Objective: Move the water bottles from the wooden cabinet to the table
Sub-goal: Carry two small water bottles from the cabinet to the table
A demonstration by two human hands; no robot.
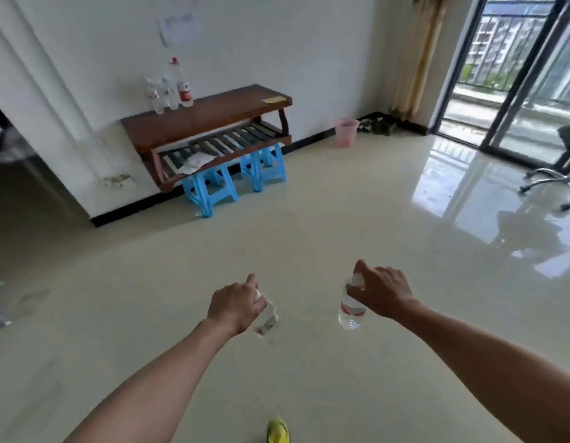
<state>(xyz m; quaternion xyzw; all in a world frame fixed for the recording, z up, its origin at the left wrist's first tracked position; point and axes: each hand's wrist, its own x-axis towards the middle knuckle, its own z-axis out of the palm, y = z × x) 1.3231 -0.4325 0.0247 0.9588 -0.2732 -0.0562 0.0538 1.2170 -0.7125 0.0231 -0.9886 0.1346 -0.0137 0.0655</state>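
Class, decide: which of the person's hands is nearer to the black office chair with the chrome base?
Right. The chair stands ahead-right of the right hand, which grips a clear plastic water bottle; the left hand, gripping a second bottle, is farther left.

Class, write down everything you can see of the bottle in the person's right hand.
The bottle is small, clear plastic, with a white cap and a red-and-white label round its middle. It hangs roughly upright above the floor, cap up, gripped at the neck by the right hand. Nothing else touches it.
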